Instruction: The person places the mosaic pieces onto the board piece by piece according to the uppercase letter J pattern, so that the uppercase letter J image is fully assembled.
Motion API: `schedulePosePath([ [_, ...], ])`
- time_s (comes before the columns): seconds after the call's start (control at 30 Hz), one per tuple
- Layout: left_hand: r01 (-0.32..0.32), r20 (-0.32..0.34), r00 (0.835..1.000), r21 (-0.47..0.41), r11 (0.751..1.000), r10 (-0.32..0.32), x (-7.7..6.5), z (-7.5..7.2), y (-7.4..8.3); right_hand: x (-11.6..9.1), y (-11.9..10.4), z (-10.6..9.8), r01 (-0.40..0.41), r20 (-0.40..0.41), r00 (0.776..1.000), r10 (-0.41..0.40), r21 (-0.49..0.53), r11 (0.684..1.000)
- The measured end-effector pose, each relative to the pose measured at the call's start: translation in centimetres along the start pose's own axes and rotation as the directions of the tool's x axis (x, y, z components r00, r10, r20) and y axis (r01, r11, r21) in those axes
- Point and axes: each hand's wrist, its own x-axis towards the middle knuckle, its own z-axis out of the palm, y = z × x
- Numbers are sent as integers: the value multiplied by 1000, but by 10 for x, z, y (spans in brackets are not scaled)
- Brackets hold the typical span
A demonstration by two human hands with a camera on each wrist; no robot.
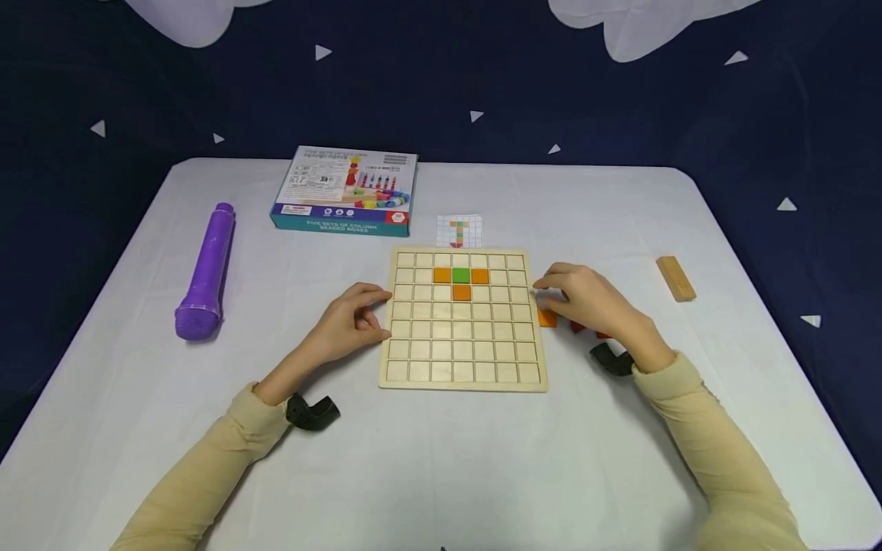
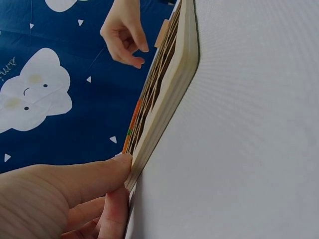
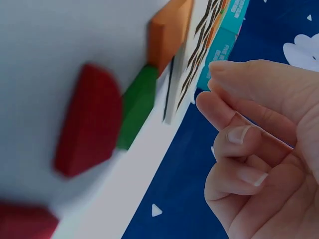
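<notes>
My left hand touches the left edge of a wooden grid board with thumb and fingertips. In the left wrist view a fingertip rests against the board's side. On the board lie a green tile with an orange tile on each side, and another orange tile below it. My right hand hovers by the board's right edge, fingers loosely curled and nothing visible between them. Below it lie an orange block, a green block and a red block.
A pattern card lies behind the board. Farther back is a boxed bead set. A purple microphone lies at the left and a wooden block at the right. Another red block is partly in view.
</notes>
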Motion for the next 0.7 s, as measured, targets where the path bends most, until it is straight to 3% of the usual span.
schedulePosePath([
  [0.7, -9, 5, 1000, -25, 1000, 9, 1, 1, -1, -27, 24, -3, -81, 86, 993, 81, -7, 997],
])
